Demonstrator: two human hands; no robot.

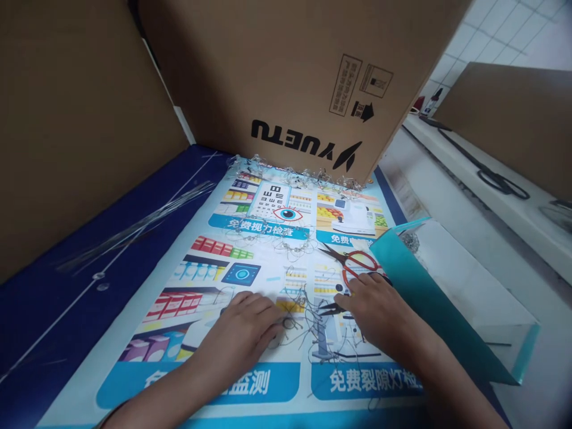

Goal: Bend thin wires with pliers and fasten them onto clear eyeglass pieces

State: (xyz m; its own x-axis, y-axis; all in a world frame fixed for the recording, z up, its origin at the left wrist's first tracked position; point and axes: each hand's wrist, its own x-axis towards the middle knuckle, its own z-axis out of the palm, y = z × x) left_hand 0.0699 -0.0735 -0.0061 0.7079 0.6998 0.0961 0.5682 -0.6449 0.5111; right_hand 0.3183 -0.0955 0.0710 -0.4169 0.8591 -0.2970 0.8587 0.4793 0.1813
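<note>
If pliers (331,309) are dragged, wires (302,301) may be snagged; left hand (254,322) and right hand (378,304) are half-curled, grips unclear.

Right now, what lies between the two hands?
The head view shows thin tangled strands on the printed sheet, plus dark tool tips, between the left hand and right hand.

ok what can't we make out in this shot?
Head view, all of it:
- Left hand: fingertips, and anything pinched there, hidden by the hand itself.
- Dark-tipped tool: handles hidden under the right hand.
- Wire tangle: strands too fine and overlapped to count.
- Lower-left caption: partly covered by the left forearm.
- Far bottle: label too small and blurred.
</note>
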